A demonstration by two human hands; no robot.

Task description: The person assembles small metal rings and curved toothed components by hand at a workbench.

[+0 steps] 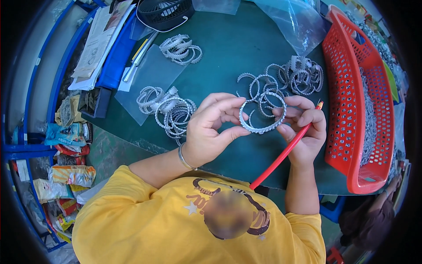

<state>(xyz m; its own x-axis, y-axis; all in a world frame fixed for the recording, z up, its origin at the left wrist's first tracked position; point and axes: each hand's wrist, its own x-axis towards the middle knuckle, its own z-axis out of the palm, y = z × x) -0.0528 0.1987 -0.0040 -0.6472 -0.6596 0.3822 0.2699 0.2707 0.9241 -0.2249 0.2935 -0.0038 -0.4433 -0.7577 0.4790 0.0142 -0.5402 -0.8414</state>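
Observation:
A silver studded bracelet ring [262, 128] is held up over the dark green table [228, 53] between both hands. My left hand [211, 127] pinches its left side with thumb and fingers. My right hand [303, 127] grips its right side and also holds a long red pencil [285, 152] that slants down toward my body. Just beyond the held ring lies a loose pile of similar silver rings [285, 77].
Two more ring piles lie on clear plastic sheets at left [169, 110] and upper left [180, 48]. A red plastic basket [351, 101] with silver parts stands at right. A black fan [165, 13], papers [101, 39] and a plastic bag [292, 22] sit at the back.

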